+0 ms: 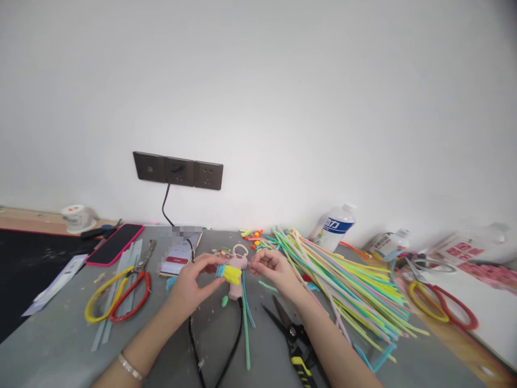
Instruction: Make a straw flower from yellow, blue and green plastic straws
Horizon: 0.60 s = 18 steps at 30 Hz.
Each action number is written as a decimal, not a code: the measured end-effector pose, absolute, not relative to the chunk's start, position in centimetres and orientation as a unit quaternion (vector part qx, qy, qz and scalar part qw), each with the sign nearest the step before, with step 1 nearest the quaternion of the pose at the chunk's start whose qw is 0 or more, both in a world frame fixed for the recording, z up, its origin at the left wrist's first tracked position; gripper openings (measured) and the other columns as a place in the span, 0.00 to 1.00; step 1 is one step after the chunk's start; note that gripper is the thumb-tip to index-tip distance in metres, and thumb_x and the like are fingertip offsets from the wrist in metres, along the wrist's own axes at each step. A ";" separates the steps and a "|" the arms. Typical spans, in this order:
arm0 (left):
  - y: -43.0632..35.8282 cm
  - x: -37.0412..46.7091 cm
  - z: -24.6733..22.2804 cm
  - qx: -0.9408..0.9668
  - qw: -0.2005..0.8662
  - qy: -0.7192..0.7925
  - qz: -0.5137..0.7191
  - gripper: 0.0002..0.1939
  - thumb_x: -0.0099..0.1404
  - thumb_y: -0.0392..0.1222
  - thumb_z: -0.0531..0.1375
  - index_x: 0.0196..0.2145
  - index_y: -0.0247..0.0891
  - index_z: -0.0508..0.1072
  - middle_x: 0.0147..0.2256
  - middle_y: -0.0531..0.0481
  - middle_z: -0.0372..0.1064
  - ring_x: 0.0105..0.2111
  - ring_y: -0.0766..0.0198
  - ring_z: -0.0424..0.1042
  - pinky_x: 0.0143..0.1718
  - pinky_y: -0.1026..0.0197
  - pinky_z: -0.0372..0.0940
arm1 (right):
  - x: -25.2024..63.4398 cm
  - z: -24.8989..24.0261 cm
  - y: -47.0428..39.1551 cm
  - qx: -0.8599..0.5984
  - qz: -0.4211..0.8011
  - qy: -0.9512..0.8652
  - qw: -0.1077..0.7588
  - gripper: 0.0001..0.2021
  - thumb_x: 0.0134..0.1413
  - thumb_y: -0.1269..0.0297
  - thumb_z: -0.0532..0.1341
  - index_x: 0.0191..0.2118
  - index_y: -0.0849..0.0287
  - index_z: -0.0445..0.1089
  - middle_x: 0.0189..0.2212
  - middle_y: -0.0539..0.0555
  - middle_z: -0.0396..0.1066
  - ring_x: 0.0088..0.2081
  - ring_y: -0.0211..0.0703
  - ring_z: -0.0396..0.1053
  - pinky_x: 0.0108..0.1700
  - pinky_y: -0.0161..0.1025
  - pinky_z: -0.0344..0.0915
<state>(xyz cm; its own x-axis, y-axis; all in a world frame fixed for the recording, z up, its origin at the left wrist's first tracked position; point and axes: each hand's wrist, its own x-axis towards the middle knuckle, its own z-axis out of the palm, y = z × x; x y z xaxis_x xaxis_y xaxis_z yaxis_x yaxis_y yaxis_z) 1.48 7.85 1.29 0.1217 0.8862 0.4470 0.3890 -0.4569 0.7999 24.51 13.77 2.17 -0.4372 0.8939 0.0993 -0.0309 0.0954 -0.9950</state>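
Observation:
My left hand [196, 284] pinches a small yellow-and-blue pipe-cleaner piece [230, 274] between thumb and fingertips. Just right of it, my right hand [277, 272] has its fingers curled in a pinch; whatever they may hold is too small to make out. Behind and between the hands is a pink tool with a black cord [235, 291], partly covered by the yellow piece. Loose green and blue pipe cleaners [245, 328] lie below it. Black-bladed shears with yellow-and-black handles [293, 337] rest beside my right forearm, which partly hides them.
A large bundle of pastel pipe cleaners [355, 285] spreads to the right, with a white bottle [333, 227] behind it. Red-and-yellow scissors lie left [121, 293] and right [440, 302]. A pink-edged phone [116, 244] is at the left; a wall socket [177, 170] has a plugged-in cable.

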 end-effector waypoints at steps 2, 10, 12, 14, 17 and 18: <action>7.7 1.6 1.4 0.707 0.258 0.455 0.477 0.12 0.60 0.35 0.62 0.43 0.41 0.74 0.40 0.48 0.73 0.37 0.61 0.71 0.39 0.60 0.69 | 24.2 2.0 13.5 -0.344 0.589 -0.609 0.404 0.16 0.44 0.53 0.70 0.28 0.58 0.67 0.24 0.47 0.71 0.26 0.36 0.69 0.32 0.35 0.66; 7.7 1.5 1.6 0.707 0.263 0.453 0.475 0.12 0.59 0.35 0.62 0.42 0.42 0.74 0.40 0.48 0.74 0.37 0.61 0.72 0.39 0.60 0.68 | 23.4 1.0 13.1 -0.355 0.619 -0.564 0.415 0.14 0.40 0.55 0.72 0.29 0.58 0.72 0.25 0.49 0.75 0.27 0.39 0.73 0.33 0.36 0.70; 7.7 1.5 1.7 0.706 0.264 0.455 0.474 0.12 0.59 0.36 0.62 0.42 0.41 0.74 0.40 0.47 0.74 0.37 0.61 0.72 0.39 0.60 0.69 | 23.4 1.0 13.0 -0.364 0.623 -0.555 0.415 0.14 0.38 0.55 0.73 0.28 0.58 0.72 0.25 0.49 0.75 0.28 0.40 0.73 0.33 0.37 0.70; 7.7 1.5 1.8 0.704 0.265 0.457 0.474 0.11 0.59 0.36 0.62 0.41 0.41 0.74 0.40 0.47 0.74 0.37 0.60 0.72 0.39 0.60 0.69 | 23.5 1.2 13.0 -0.369 0.622 -0.554 0.413 0.15 0.38 0.55 0.73 0.27 0.58 0.71 0.25 0.50 0.75 0.28 0.40 0.74 0.33 0.37 0.71; 7.7 1.4 1.7 0.703 0.265 0.459 0.474 0.12 0.58 0.35 0.62 0.41 0.41 0.75 0.40 0.48 0.74 0.36 0.61 0.72 0.39 0.60 0.68 | 23.6 1.6 12.8 -0.367 0.614 -0.566 0.409 0.15 0.40 0.54 0.72 0.27 0.58 0.71 0.25 0.51 0.75 0.28 0.41 0.73 0.34 0.37 0.70; 7.7 1.4 1.6 0.703 0.265 0.461 0.472 0.12 0.58 0.35 0.63 0.41 0.41 0.75 0.40 0.48 0.75 0.37 0.61 0.72 0.39 0.60 0.68 | 23.7 1.8 12.7 -0.365 0.611 -0.572 0.407 0.14 0.41 0.54 0.72 0.28 0.58 0.71 0.25 0.51 0.75 0.29 0.41 0.73 0.34 0.37 0.70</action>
